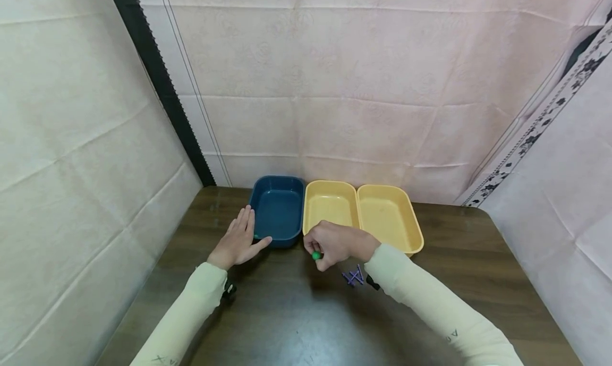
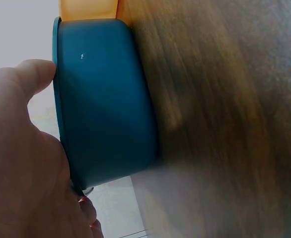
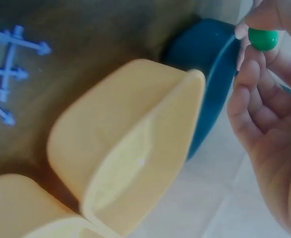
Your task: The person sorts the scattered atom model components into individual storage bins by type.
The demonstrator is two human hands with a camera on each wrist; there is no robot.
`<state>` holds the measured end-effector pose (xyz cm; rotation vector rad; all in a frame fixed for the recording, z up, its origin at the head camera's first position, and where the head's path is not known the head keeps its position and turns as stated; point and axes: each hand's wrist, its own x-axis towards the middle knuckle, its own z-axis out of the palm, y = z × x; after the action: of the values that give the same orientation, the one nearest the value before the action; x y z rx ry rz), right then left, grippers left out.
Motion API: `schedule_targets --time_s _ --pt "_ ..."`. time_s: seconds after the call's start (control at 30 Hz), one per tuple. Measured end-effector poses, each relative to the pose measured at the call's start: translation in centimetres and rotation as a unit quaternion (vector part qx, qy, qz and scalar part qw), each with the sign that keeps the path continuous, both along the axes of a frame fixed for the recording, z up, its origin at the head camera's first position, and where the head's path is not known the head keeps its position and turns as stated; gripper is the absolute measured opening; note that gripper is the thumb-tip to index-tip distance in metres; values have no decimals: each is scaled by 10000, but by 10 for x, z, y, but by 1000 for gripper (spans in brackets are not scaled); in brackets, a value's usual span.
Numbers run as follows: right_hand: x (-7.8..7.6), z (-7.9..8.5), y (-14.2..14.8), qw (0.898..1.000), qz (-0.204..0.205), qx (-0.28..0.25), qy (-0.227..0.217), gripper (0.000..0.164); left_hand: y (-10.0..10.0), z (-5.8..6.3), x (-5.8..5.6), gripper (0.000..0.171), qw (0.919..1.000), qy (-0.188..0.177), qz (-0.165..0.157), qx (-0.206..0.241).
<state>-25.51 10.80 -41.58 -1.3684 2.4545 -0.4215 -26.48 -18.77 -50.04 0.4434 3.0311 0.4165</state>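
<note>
My left hand point(image 1: 237, 242) touches the near left rim of a dark blue plastic bin point(image 1: 279, 206), its fingers extended and thumb spread along the front. The left wrist view shows the thumb against the rim of that blue bin point(image 2: 101, 109). Between the thumb and fingers of my right hand point(image 1: 338, 242) is a small green ball point(image 1: 316, 255), clearly pinched in the right wrist view, where the green ball point(image 3: 263, 39) looks glossy. This hand hovers in front of the left yellow bin point(image 1: 331, 201). A sliver of green point(image 1: 256, 236) shows inside the blue bin, mostly hidden.
A second yellow bin point(image 1: 389, 217) stands at the right end of the row. Several purple sticks with arrow-like ends point(image 3: 9, 62) lie loosely crossed on the wooden table point(image 1: 272, 313), near the right wrist. Pale cloth point(image 1: 363, 90) hangs behind and at both sides.
</note>
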Motion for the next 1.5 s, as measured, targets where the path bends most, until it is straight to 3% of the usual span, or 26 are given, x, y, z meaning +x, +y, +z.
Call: schedule_targets --time_s 0.37,0.6,0.93,1.13,1.5 --pt "-25 25 -16 9992 -205 -31 336 13 1 1 -1 103 10000 -25 -3 -51" --pt "-47 27 -23 9967 -489 -23 640 12 0 -4 -3 102 10000 -69 -20 -36" --pt "-74 16 -37 9947 -689 -175 742 14 0 -1 -2 99 10000 -53 16 34" --pt "-87 1 -47 9931 -712 -336 865 12 1 0 -2 100 10000 -19 4 -7" --pt "-89 -27 -59 9943 -751 -315 684 18 1 1 0 101 10000 -50 22 35"
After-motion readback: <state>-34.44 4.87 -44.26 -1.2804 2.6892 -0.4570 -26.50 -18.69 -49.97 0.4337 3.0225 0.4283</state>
